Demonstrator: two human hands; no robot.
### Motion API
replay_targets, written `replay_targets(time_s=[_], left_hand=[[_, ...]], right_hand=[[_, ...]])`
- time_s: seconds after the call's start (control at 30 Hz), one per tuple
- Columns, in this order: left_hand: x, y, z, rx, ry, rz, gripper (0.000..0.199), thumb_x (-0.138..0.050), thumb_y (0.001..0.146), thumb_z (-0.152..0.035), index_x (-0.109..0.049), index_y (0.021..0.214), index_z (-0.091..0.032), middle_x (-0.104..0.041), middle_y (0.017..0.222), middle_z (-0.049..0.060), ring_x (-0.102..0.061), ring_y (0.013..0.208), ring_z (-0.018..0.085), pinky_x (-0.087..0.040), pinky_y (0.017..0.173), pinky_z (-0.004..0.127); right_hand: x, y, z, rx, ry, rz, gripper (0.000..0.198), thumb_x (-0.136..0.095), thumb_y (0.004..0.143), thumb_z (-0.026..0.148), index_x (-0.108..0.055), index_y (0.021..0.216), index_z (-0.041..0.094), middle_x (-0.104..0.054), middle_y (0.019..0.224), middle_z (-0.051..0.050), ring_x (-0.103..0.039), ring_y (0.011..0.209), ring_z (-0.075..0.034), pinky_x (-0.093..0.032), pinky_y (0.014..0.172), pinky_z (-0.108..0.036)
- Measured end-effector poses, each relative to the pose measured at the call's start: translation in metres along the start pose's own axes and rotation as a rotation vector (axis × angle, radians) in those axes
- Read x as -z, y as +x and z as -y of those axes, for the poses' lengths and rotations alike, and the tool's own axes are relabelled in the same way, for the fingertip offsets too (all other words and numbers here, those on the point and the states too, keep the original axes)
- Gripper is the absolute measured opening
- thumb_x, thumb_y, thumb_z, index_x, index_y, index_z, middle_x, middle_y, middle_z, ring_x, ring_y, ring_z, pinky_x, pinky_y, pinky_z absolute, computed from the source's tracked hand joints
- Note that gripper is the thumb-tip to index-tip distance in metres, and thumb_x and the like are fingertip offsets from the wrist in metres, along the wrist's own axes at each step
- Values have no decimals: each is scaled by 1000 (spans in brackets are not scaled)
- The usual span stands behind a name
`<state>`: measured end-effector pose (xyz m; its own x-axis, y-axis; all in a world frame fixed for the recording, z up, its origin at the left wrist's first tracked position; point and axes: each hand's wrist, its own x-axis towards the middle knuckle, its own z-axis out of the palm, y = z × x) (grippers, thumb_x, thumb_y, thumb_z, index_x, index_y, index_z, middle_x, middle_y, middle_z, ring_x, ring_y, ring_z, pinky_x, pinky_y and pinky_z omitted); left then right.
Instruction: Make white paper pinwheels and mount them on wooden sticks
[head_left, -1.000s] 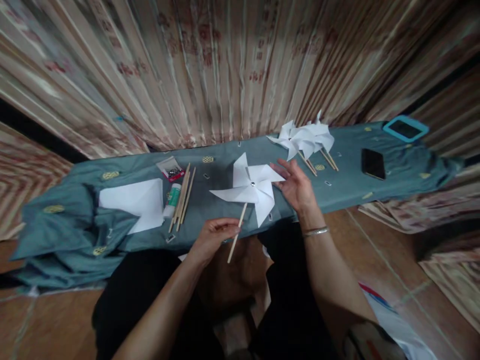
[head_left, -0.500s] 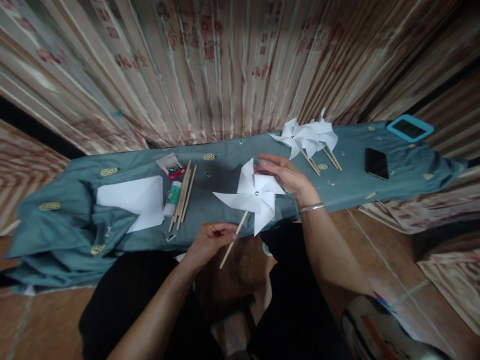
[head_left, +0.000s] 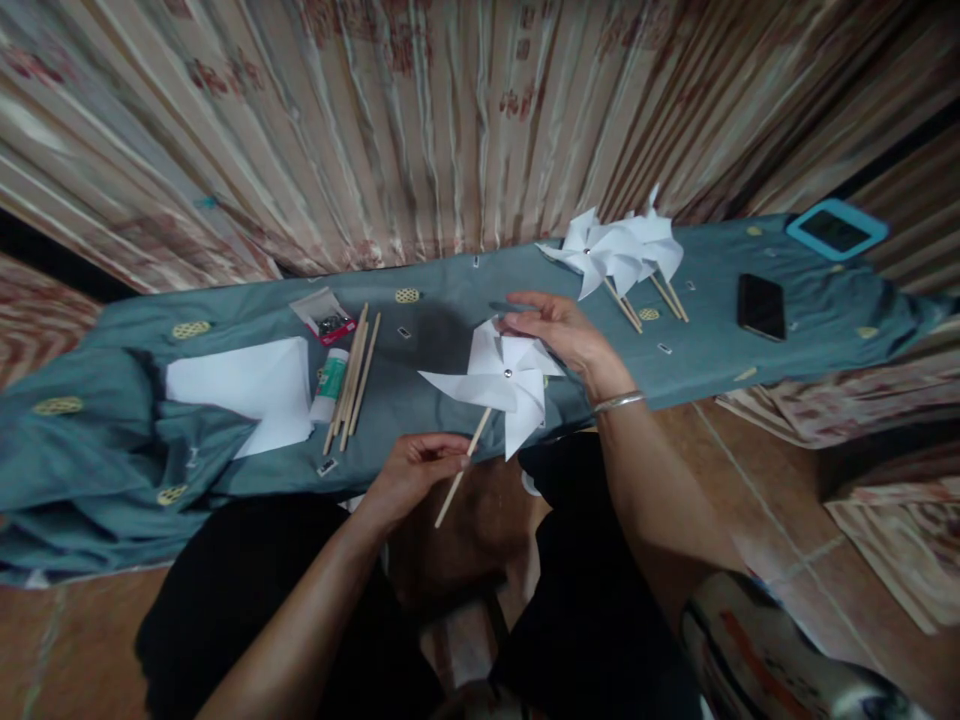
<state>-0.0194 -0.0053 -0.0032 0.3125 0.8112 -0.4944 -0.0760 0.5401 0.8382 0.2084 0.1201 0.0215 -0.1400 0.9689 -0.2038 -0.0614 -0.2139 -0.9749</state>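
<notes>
A white paper pinwheel [head_left: 517, 385] with a silver pin at its centre faces up over the near edge of the cloth-covered table. My left hand [head_left: 420, 470] pinches its thin wooden stick, and the stick's lower end sticks out below the fingers. Behind the upper blades is my right hand [head_left: 559, 330], its fingers stretched out and apart; whether they touch the paper I cannot tell. Beyond it, at the back of the table, lie more white pinwheels [head_left: 619, 250] on wooden sticks, overlapping one another.
On the left are white paper sheets [head_left: 240, 385], a glue stick [head_left: 328, 385], several loose wooden sticks [head_left: 360, 380] and an open box of pins [head_left: 324, 318]. A phone [head_left: 761, 307] and a blue-framed device [head_left: 838, 230] lie to the right. A pleated curtain [head_left: 420, 130] hangs behind.
The view has shifted slightly. My right hand has moved a little at the upper blades, and the left still pinches the stick.
</notes>
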Motion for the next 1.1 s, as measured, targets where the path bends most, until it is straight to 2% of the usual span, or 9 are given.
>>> replay_targets(time_s=[0.13,0.27,0.43,0.57,0.7,0.83,1.0,1.1], left_hand=[[-1,-1,-1,3,-8,-1,22,-83,50,-28,-77,70,-19,-73,66,1,-59,58,11,-45,60,22],[-1,-1,0,-9,-11,2,22,-83,51,-28,-77,71,-20,-74,68,1,-60,59,11,-46,61,21],[0,-1,0,-23,1,-1,23,-83,51,-29,-77,71,-19,-74,69,2,-61,61,12,-47,64,24],[0,-1,-1,-26,31,4,22,-83,53,-29,-77,71,-19,-73,69,3,-62,62,15,-49,66,27],[-1,-2,-2,0,37,21,19,-81,55,-27,-77,71,-19,-73,68,2,-62,61,14,-48,65,26],[-2,-3,-3,22,22,7,18,-80,54,-26,-77,71,-19,-74,71,3,-62,62,14,-47,64,24],[-3,-2,-3,17,-2,7,19,-81,52,-26,-78,70,-19,-74,70,3,-62,61,13,-47,64,24],[-2,-1,-2,8,-9,4,20,-82,52,-26,-78,71,-19,-74,70,3,-62,62,13,-48,64,24]], right_hand=[[-3,-2,2,-55,-61,-13,42,-80,72,24,-61,108,15,-74,72,-2,-67,62,-12,-52,55,-21],[-3,-1,3,-79,-149,-74,35,-81,71,21,-63,101,13,-70,65,1,-62,52,-9,-46,45,-17],[5,4,3,-71,-164,-124,23,-79,75,29,-66,89,17,-71,64,0,-62,52,-9,-48,46,-18],[8,3,6,-50,-103,-83,24,-79,75,33,-66,88,18,-72,69,-2,-67,61,-11,-56,58,-20],[4,2,10,-37,-38,-4,28,-83,70,26,-68,92,18,-73,73,0,-68,63,-10,-56,58,-19],[1,4,8,-20,-13,11,34,-86,61,18,-69,91,18,-71,66,2,-65,57,-9,-54,54,-18],[0,7,4,-2,-5,27,35,-86,59,18,-70,90,17,-72,67,2,-66,60,-11,-57,61,-22],[-3,7,4,-8,-5,18,31,-85,63,24,-69,88,17,-72,67,1,-67,61,-11,-57,62,-22]])
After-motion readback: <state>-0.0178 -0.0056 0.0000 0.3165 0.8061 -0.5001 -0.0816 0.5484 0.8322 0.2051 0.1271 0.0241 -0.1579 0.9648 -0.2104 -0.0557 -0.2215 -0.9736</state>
